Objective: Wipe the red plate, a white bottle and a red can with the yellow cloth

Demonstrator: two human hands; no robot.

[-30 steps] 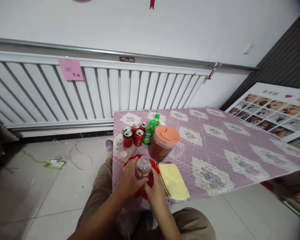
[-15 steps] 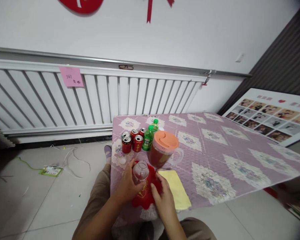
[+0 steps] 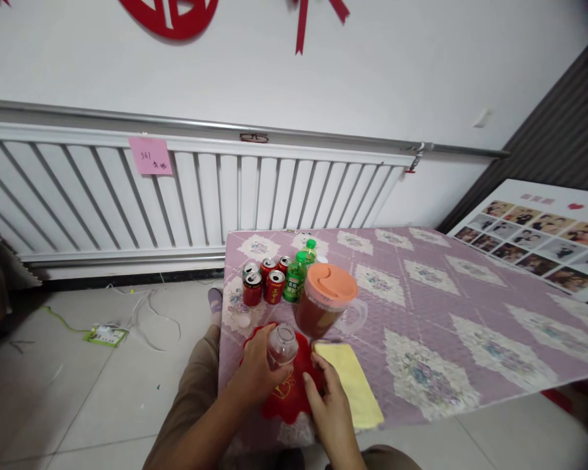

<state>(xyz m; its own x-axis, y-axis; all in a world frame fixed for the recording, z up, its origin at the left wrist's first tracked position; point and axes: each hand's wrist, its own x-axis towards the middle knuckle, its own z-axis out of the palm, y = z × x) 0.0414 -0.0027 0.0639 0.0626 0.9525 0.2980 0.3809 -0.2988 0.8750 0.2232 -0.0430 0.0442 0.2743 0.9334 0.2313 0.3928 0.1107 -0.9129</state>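
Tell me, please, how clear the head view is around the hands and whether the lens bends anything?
Head view: soft, even light; the left hand on the bottle and the right hand are slightly soft but readable; the radiator rails bow and the table edge slants from wide-angle distortion; the corners darken.

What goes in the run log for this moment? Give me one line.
left hand: grips clear bottle, upright | right hand: on red mat | pitcher: behind | yellow cloth: right of mat
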